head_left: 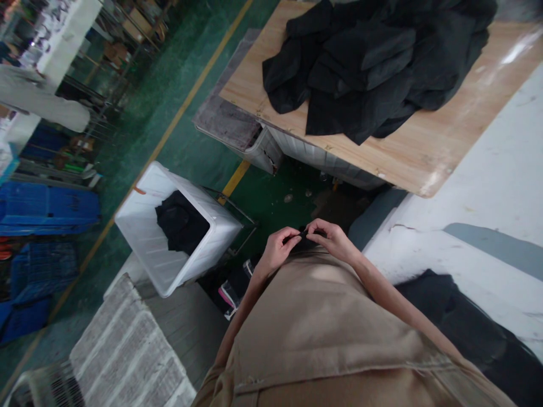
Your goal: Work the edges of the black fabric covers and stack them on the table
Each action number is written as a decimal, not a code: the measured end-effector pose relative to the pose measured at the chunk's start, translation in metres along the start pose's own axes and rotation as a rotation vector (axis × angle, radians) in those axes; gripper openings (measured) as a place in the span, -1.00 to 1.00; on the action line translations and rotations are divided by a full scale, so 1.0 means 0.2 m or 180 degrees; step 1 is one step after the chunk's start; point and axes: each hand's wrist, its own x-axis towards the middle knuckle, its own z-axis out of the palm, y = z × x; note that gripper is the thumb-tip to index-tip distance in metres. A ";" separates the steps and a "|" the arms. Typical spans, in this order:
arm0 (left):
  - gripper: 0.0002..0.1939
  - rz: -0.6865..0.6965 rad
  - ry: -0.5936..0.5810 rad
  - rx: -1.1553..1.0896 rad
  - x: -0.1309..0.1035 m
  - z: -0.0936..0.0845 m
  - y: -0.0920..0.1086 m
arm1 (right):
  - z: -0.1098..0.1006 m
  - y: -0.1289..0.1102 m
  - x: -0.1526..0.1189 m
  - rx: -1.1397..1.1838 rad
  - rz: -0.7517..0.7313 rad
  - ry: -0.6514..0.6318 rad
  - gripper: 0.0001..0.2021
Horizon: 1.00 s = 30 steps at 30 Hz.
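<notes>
On my feed, with the clock face centred on the hands, I have a small black piece [302, 233] right at the middle, held up just in front of the wearer's waist. It is dark all through, matt, and looks like soft cloth. Only a short, narrow stretch shows in the gap between the fingertips; the rest is covered by the fingers or lost against the dark beneath, so I can't tell its full shape or whether it hangs lower.

The left hand [278, 249] grips it from the 9 o'clock side, thumb and forefinger pinched together on it. The right hand [335, 240] does the same from 3 o'clock, its fingertips close to the left's.

Below, at 6 o'clock, I see the wearer's brown top [322, 316]. A rumpled heap of black cloth [369, 62] lies at 1 o'clock on a wooden table [441, 147]. At 9 o'clock stands a white bin [146, 243] with a dark bundle [182, 220] inside. More dark fabric [462, 328] rests at 4 o'clock on a white surface [487, 186].
</notes>
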 end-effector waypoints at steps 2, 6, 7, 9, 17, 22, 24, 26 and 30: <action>-0.82 -0.0022 -0.0054 -0.0015 0.00 0.00 -0.01 | 0.00 0.00 0.00 -0.0066 -0.0012 -0.0004 -0.91; -0.78 -0.0225 -0.0171 -0.0218 0.01 0.02 -0.01 | 0.01 -0.01 0.00 -0.0215 -0.0017 -0.0062 -0.93; -0.76 -0.0307 -0.0175 -0.0284 0.01 0.02 -0.01 | 0.01 -0.01 0.00 -0.0241 -0.0017 -0.0084 -0.93; -0.75 -0.0427 -0.0183 -0.0410 0.01 0.02 -0.01 | 0.02 -0.01 0.00 -0.0287 -0.0018 -0.0143 -0.93; -0.74 -0.0506 -0.0349 -0.0931 -0.01 -0.01 0.00 | -0.05 0.01 0.01 -0.0412 0.0033 -0.0473 -0.90; -0.72 -0.0633 -0.0397 -0.0950 -0.01 -0.02 0.00 | -0.05 0.01 0.01 -0.0550 0.0104 -0.0408 -0.91; -0.71 -0.0639 -0.0410 -0.0825 -0.01 -0.02 0.01 | -0.04 0.00 0.00 -0.0574 0.0123 -0.0355 -0.91; -0.71 -0.0592 -0.0377 -0.0675 0.00 -0.02 0.01 | -0.03 0.00 0.00 -0.0582 0.0133 -0.0313 -0.90; -0.76 -0.0385 -0.0189 -0.0333 0.00 -0.01 0.03 | -0.01 -0.01 0.00 -0.0555 0.0101 -0.0316 -0.90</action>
